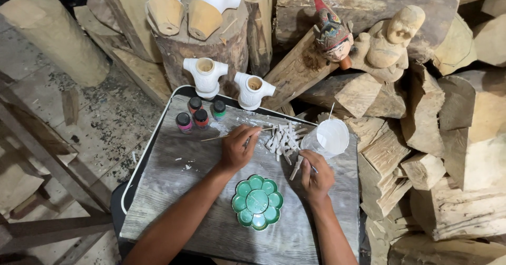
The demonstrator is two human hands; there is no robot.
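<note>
My left hand [238, 148] rests on a grey wooden board [174, 191], its fingers closed on a thin wooden stick [215, 137] beside a heap of small white-painted wooden pieces [283, 138]. My right hand [315, 179] pinches one white piece [297, 168] near a clear plastic cup [329, 138] that lies tilted with a stick in it. A green flower-shaped paint palette [257, 201] sits between my forearms.
Several small paint jars [199, 113] stand at the board's far left. Two white-painted wooden torsos [227, 80] stand behind them, two more on a stump above. A painted puppet head [332, 33] and an unpainted carved figure [392, 41] lean on stacked logs at right.
</note>
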